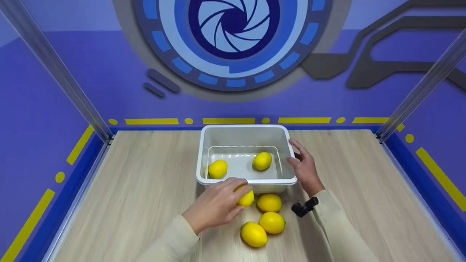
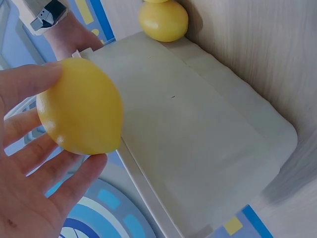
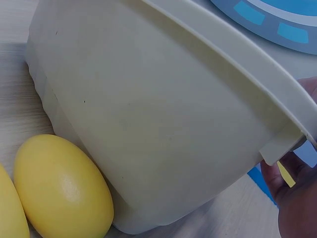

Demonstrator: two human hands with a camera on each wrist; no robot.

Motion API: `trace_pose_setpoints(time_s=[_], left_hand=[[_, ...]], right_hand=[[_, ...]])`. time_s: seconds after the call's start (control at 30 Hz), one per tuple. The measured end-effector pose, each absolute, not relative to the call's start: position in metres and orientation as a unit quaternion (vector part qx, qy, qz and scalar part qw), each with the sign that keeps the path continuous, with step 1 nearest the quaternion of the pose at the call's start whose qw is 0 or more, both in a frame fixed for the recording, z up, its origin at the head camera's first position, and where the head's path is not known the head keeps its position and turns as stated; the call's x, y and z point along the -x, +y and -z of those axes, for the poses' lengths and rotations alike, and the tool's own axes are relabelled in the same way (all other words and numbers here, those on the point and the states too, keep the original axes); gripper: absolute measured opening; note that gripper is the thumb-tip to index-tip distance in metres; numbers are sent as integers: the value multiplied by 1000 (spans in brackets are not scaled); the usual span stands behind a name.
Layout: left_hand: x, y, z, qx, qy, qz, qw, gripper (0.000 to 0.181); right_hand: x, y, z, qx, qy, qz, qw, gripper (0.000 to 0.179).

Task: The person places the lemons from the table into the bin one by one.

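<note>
My left hand [image 1: 220, 202] pinches a lemon [image 2: 81, 106] between thumb and fingers, at the near rim of a white plastic bin [image 1: 247, 181]. In the left wrist view that lemon is raised beside the bin's outer wall. My right hand [image 1: 307, 169] grips the bin's right rim, thumb on top and fingers around the outer side. Inside the bin lie two lemons, one at the left [image 1: 217, 169] and another toward the right [image 1: 262, 161]. The right wrist view shows the bin's near wall [image 3: 148, 109], with part of the right hand at its edge.
Three more lemons lie on the wooden table [image 1: 145, 189] in front of the bin: one close to its wall [image 1: 269, 202], one behind it toward me [image 1: 272, 222], and the nearest [image 1: 254, 234]. A purple-blue panel [image 1: 91, 83] stands behind the table.
</note>
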State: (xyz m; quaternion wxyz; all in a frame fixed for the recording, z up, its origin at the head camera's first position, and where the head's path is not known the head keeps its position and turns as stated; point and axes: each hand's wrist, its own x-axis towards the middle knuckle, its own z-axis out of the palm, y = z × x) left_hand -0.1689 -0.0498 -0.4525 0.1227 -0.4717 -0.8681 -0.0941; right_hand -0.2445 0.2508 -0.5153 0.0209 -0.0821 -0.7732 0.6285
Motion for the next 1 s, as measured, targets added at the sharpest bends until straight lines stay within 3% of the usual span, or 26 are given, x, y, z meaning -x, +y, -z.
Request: trace_pose_setpoints(time_s=[0.33,0.6,1.0], left_hand=[[172,-51,448,474,-862,101,147,44],[174,-51,446,460,-875,103,110,45],[176,-53,445,458,-874,108,126,46]], right_hand=[[245,250,514,87,-774,-627,18,60],[245,250,514,89,-772,-629,17,59],[243,250,513,80,-767,-636,18,60]])
